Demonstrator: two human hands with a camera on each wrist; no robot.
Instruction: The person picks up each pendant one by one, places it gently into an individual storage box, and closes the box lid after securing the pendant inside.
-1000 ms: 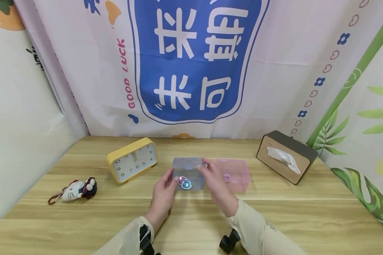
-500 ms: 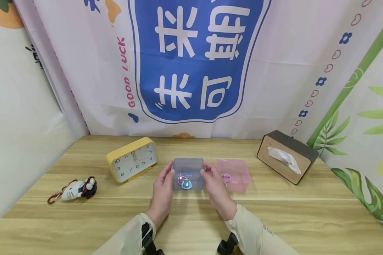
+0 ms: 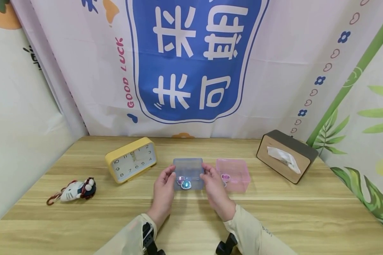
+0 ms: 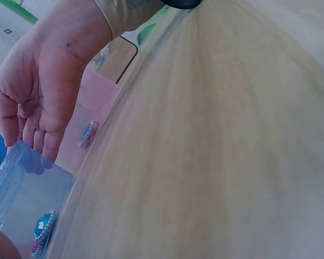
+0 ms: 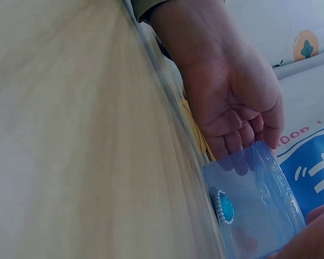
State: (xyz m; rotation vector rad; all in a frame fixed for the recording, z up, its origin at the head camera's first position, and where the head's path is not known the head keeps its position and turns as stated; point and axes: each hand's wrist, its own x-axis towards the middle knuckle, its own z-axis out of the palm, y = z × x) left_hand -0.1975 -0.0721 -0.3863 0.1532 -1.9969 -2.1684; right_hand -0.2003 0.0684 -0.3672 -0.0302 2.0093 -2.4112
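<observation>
A clear blue plastic box [image 3: 188, 169] sits on the wooden table [image 3: 191, 219] at the centre, its lid on. Inside lie a teal gem [image 3: 186, 184] and a pink gem, up against the front wall. My left hand [image 3: 164, 191] grips the box's left side and my right hand [image 3: 214, 191] grips its right side. In the right wrist view the left hand [image 5: 232, 102] has its fingertips against the blue box [image 5: 254, 208]. In the left wrist view the right hand [image 4: 40, 91] touches the box [image 4: 27, 199] the same way.
A clear pink box [image 3: 234, 173] holding a gem stands just right of the blue one. A yellow clock [image 3: 131, 164] leans at the back left, and a small plush toy [image 3: 75, 190] lies at the far left. At the back right is a tissue box [image 3: 285, 156].
My right hand has come down from the box's top right corner to its right side. My left hand has slid a little forward along the left side. The box stays in place.
</observation>
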